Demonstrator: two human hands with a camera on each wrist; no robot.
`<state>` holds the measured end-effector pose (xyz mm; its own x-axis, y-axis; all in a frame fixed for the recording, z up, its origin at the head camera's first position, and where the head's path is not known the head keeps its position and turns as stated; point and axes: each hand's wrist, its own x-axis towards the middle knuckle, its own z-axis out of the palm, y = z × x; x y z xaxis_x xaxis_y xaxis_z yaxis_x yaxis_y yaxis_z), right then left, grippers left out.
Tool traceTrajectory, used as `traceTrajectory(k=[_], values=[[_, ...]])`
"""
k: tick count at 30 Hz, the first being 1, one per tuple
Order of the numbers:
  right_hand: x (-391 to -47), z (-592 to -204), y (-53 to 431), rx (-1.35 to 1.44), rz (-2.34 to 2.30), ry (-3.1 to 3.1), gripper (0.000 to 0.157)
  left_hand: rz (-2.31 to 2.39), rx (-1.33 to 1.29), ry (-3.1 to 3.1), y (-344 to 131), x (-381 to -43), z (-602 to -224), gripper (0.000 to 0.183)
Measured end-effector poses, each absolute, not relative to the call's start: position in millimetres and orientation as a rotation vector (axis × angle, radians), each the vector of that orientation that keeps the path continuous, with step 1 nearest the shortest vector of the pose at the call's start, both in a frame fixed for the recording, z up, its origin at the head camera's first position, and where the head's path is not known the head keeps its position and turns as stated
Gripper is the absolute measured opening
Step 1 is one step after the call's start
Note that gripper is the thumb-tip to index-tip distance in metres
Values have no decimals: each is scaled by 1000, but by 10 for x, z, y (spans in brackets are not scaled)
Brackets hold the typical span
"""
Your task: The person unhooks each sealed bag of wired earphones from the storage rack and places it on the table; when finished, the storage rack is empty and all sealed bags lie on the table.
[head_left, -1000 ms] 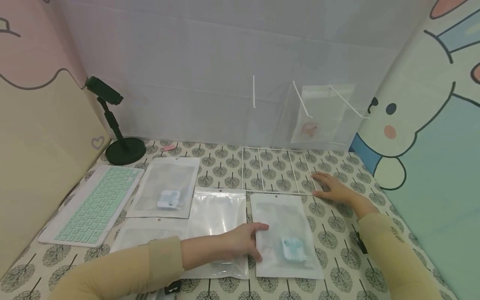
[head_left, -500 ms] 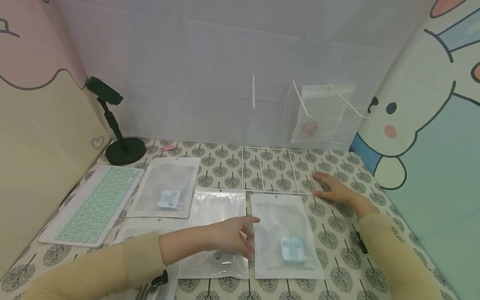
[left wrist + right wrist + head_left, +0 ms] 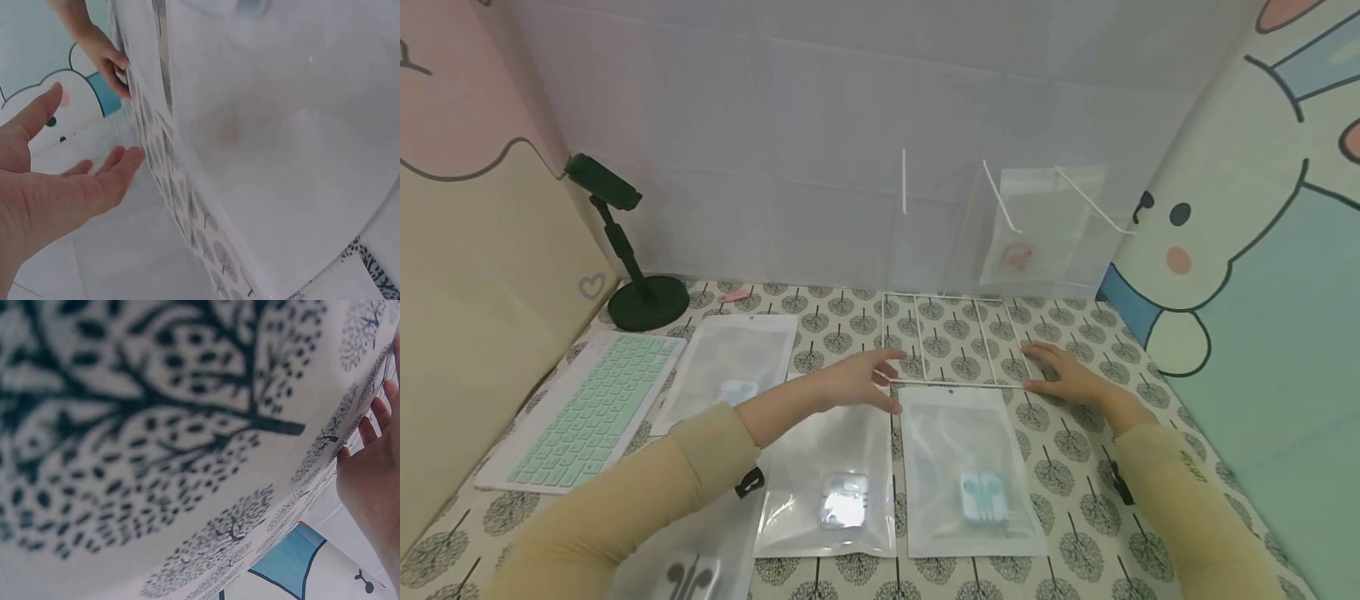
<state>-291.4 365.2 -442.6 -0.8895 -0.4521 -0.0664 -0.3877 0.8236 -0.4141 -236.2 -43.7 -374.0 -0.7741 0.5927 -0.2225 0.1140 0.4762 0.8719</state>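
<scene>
My left hand (image 3: 853,379) hovers over the top of the middle clear zip bag (image 3: 805,508), fingers apart and empty, close to the front left corner of a white wire rack (image 3: 955,384). Thumb and fingers are spread in the left wrist view too. At the rack's front right corner rests my right hand (image 3: 1063,371), its fingertips at the frame. The right wrist view shows its fingers loosely bent on the cloth. Flat in front of the rack lies another zip bag (image 3: 940,433) with white and mint earphones (image 3: 983,497). The middle bag contains a white earphone case (image 3: 844,500).
A bag with a reddish item (image 3: 1052,208) hangs from the rack's prongs. At left are a mint keyboard (image 3: 595,408), a dark microphone-like stand (image 3: 647,304), and a bag (image 3: 752,342) partly behind my left arm. A bag with dark earphones (image 3: 688,577) lies at front left.
My left hand has left the left edge of the right-hand bag, drawn back, then moved up and away toward the rack. My right hand has stayed at the rack's corner.
</scene>
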Motion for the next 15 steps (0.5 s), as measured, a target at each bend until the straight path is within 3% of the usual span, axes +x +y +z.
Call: traceTrajectory(k=[8, 15], values=[[-2920, -4432, 3651, -658, -592, 2853, 71, 867, 893, 2621, -393, -2908, -3974, 93], [-2937, -4445, 3675, -651, -602, 2845, 71, 655, 828, 2749, -407, -3210, -4138, 92]])
